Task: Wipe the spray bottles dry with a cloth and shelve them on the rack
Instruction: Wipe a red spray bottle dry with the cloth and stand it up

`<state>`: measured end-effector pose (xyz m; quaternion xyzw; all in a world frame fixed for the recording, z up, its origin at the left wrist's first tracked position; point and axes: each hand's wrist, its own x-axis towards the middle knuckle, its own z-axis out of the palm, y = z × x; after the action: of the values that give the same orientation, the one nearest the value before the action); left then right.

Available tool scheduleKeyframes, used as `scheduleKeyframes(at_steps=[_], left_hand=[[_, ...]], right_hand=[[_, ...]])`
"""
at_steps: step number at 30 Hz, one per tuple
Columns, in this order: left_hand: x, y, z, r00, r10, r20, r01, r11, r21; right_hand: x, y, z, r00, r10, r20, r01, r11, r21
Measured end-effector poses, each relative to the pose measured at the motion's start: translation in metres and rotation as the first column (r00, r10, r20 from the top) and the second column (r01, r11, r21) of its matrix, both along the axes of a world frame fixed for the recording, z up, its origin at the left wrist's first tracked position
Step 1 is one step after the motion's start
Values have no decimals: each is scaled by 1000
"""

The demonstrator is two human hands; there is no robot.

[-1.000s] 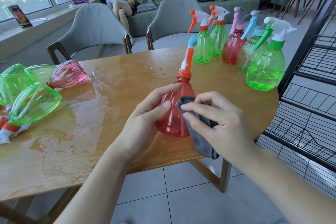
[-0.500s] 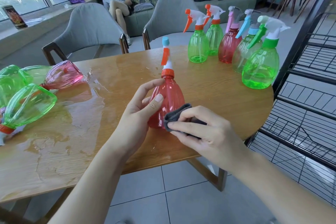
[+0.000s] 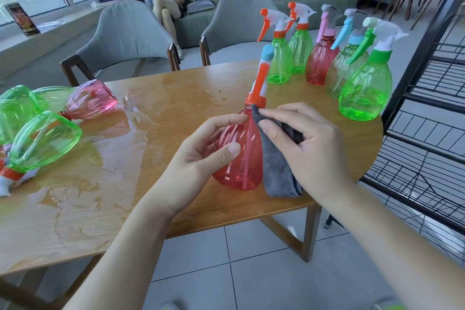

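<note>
Left hand [image 3: 201, 158] curls round the red spray bottle [image 3: 241, 158], thumb on the near side and fingers on the far side, holding it upright just above the wooden table [image 3: 156, 113]. Right hand [image 3: 302, 148] pinches a grey cloth [image 3: 276, 173] and presses it against the bottle's right side, up near the orange collar. Farthest left, several green bottles [image 3: 42, 141] and a pink bottle [image 3: 90, 103] lie on their sides beside a puddle of water [image 3: 100, 148]. Past the hands, five upright bottles [image 3: 364, 93] stand in a row near the table's right end. A black wire rack [image 3: 432, 113] stands just beside that end.
</note>
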<state>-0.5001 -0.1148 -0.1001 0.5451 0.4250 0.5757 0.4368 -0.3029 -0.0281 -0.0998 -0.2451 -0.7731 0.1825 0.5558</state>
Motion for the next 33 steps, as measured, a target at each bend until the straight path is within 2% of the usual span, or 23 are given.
scheduleKeyframes(at_steps=[3, 7, 15, 22, 29, 33], left_hand=[[6, -1, 1, 999, 37, -3, -37, 999, 37], [7, -2, -1, 996, 90, -15, -89, 995, 52], [15, -4, 0, 997, 71, -2, -71, 997, 43], [17, -2, 1, 988, 152, 28, -152, 988, 15], [18, -1, 0, 993, 114, 30, -114, 993, 21], [17, 1, 0, 992, 122, 28, -122, 993, 1]], right_hand=[[1, -2, -7, 1000, 12, 1, -12, 1000, -20], [1, -7, -19, 999, 48, 16, -49, 998, 43], [0, -8, -11, 998, 29, -56, -31, 999, -33], [5, -16, -28, 994, 108, 33, -108, 994, 25], [0, -10, -20, 996, 79, -42, -80, 996, -30], [3, -15, -25, 991, 127, 40, -129, 991, 47]])
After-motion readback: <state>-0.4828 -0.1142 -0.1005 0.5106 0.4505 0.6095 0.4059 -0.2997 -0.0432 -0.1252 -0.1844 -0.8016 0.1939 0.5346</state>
